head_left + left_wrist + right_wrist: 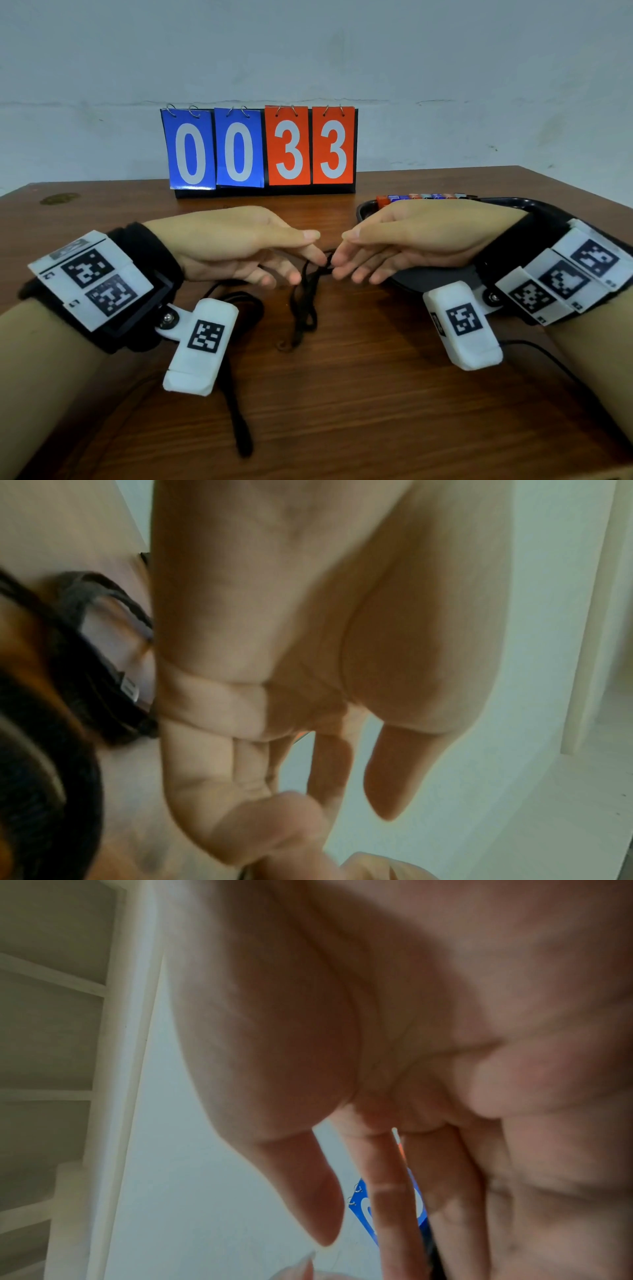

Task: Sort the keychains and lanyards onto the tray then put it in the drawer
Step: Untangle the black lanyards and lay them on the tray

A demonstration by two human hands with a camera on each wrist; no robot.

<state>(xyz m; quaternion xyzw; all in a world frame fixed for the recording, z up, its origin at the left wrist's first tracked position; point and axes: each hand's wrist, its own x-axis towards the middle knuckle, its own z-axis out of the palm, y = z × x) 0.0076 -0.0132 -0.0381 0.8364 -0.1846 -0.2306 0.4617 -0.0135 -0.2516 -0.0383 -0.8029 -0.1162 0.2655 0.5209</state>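
Note:
A thin black lanyard (pixel 303 308) hangs from between my two hands down to the wooden table (pixel 376 404), its lower end bunched there. My left hand (pixel 310 246) and right hand (pixel 342 248) meet fingertip to fingertip at table centre, each pinching the cord's top; the thumbs stay above it. A second black lanyard (pixel 239 394) lies under my left wrist, and its strap and metal clip (pixel 131 689) show beside my left hand (pixel 359 804). The black tray (pixel 534 205) sits behind my right hand (pixel 359 1237), with colourful keychains (pixel 421 197) along its far rim.
A flip scoreboard (pixel 260 150) reading 0033 stands at the back of the table against the wall. A thin black cable (pixel 548 356) trails from my right wrist camera over the table's right side. No drawer is in view.

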